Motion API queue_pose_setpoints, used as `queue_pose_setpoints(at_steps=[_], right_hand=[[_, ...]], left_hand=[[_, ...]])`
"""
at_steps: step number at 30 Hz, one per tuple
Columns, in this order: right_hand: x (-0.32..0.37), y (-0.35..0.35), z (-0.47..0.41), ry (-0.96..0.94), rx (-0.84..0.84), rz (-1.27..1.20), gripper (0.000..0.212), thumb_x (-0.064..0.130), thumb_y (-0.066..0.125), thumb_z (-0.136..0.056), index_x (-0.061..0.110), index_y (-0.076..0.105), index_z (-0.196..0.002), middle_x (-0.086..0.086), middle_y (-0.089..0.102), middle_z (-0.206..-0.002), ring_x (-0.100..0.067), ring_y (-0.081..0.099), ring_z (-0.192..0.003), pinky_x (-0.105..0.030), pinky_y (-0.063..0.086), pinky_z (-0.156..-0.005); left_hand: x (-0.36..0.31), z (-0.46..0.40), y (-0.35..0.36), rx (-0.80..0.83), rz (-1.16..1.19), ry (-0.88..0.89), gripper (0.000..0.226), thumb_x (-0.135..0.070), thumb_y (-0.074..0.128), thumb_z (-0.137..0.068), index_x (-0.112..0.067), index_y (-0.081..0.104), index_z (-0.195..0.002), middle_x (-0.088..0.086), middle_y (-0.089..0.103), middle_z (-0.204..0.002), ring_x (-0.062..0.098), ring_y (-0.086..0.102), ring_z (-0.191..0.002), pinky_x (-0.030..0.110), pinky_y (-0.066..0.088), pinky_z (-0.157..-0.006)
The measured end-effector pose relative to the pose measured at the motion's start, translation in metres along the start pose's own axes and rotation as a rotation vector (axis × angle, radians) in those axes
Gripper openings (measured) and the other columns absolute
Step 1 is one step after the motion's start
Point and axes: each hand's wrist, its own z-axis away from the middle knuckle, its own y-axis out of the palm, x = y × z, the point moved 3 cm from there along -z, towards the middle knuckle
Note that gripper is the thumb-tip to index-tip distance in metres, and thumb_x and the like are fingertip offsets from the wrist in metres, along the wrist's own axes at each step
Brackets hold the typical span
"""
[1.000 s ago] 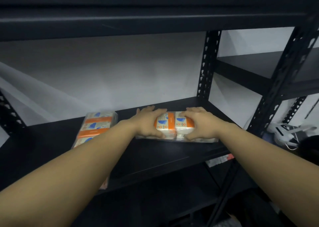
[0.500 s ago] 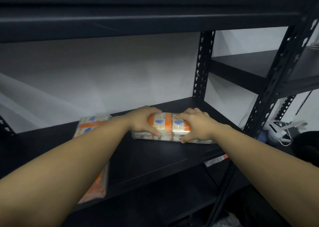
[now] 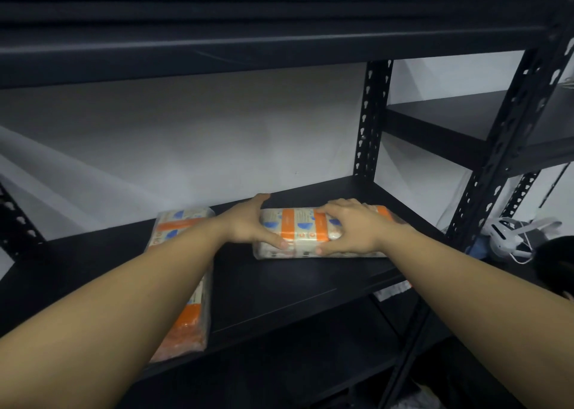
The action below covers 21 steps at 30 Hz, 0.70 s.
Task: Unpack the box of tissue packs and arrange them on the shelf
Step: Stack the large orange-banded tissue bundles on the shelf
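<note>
placement under way: left hand [image 3: 248,225] and right hand [image 3: 354,228] both clasp the orange-banded, plastic-wrapped tissue pack [image 3: 302,231] lying on the black metal shelf [image 3: 279,290], right of a second similar pack [image 3: 181,222]; advise squaring it alongside that pack before letting go.

Right pack [image 3: 306,230]: orange bands and blue marks; small print on the wrap, too blurred to read.
Left pack [image 3: 183,222]: same orange and blue pattern; nothing legible.
Shelf [image 3: 279,287]: no label or number legible.
</note>
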Motion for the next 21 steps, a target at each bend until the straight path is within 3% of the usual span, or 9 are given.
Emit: queue_pose_setpoints(at_steps=[3,8,13,21], right_hand=[[0.004,0.003,-0.004,0.009,-0.001,0.006,0.094,0.074,0.071,-0.077,0.038,0.033,-0.155,0.004,0.043,-0.153,-0.024,0.041,-0.136,-0.055,0.028,-0.116],[0.001,0.004,-0.005,0.024,-0.018,-0.029,0.094,0.073,0.072,-0.077,0.040,0.032,-0.155,0.002,0.039,-0.159,-0.025,0.040,-0.141,-0.056,0.030,-0.118],[-0.002,0.011,-0.005,0.056,-0.055,-0.056,0.093,0.075,0.071,-0.076,0.040,0.034,-0.154,0.008,0.051,-0.147,-0.020,0.047,-0.130,-0.053,0.037,-0.113],[-0.001,0.008,-0.005,0.053,-0.056,-0.050,0.094,0.074,0.073,-0.076,0.039,0.034,-0.154,0.006,0.049,-0.149,-0.021,0.046,-0.133,-0.051,0.038,-0.113]], left_hand=[[0.006,-0.001,-0.001,0.021,-0.078,-0.033,0.153,-0.076,0.092,-0.041,-0.029,0.014,-0.165,-0.001,0.027,-0.167,0.022,0.039,-0.148,0.042,0.036,-0.122],[0.009,-0.002,0.003,0.080,0.031,-0.037,0.124,-0.036,0.094,-0.070,-0.024,0.014,-0.165,-0.001,0.044,-0.157,0.012,0.050,-0.127,0.027,0.041,-0.108],[0.011,-0.006,0.004,0.012,0.048,-0.031,0.124,-0.034,0.095,-0.068,-0.021,0.018,-0.164,-0.001,0.047,-0.156,0.015,0.053,-0.130,0.028,0.042,-0.109],[0.010,-0.005,0.003,0.000,0.076,-0.024,0.120,-0.038,0.097,-0.066,-0.025,0.024,-0.161,-0.003,0.051,-0.148,0.017,0.056,-0.129,0.035,0.047,-0.111]])
